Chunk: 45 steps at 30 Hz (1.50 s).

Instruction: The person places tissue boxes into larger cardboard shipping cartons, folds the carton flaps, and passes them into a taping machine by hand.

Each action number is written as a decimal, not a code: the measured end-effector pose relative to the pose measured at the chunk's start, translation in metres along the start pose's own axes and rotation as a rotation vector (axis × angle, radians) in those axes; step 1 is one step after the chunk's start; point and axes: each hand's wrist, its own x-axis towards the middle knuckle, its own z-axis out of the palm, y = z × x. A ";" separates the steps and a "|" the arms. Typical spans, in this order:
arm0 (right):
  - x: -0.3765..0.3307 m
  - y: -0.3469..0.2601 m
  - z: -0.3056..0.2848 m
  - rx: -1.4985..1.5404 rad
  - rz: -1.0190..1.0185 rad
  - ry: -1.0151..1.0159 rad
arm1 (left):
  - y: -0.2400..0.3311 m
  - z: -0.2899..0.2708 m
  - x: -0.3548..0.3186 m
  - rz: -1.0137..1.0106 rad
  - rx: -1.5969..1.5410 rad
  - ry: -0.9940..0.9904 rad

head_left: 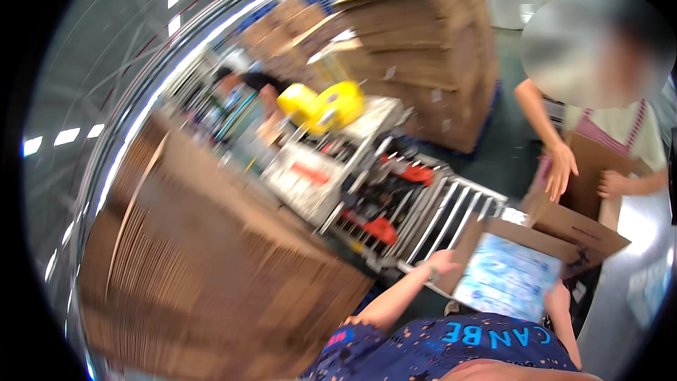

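An open cardboard box (534, 235) is in front of my body, filled with light blue and white printed packs (506, 276). My left hand (443, 262) is closed on the box's left side, near a raised flap. On the opposite side, my right hand (557, 299) grips the box near its right edge; its fingers are partly hidden. Motion blur softens both hands. The box's far end lies close to the end of a roller conveyor (451, 220).
A tall stack of flattened cartons (233, 268) fills the left. Beyond the conveyor stands a carton sealing machine (310, 173) with yellow parts. At right, a co-worker's hand (562, 169) is over another open carton (585, 176) beside a metal table (627, 282). Stacked cartons (430, 56) stand behind.
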 end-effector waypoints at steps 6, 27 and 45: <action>0.015 -0.147 0.048 0.145 0.066 -0.289 | -0.097 -0.049 -0.018 -0.076 0.107 0.057; 0.056 -0.103 0.148 -0.076 -0.583 -0.025 | 0.083 -0.061 0.069 0.408 0.894 0.465; 0.083 -0.137 0.203 0.927 0.320 0.129 | -0.008 0.023 0.030 0.101 0.499 0.361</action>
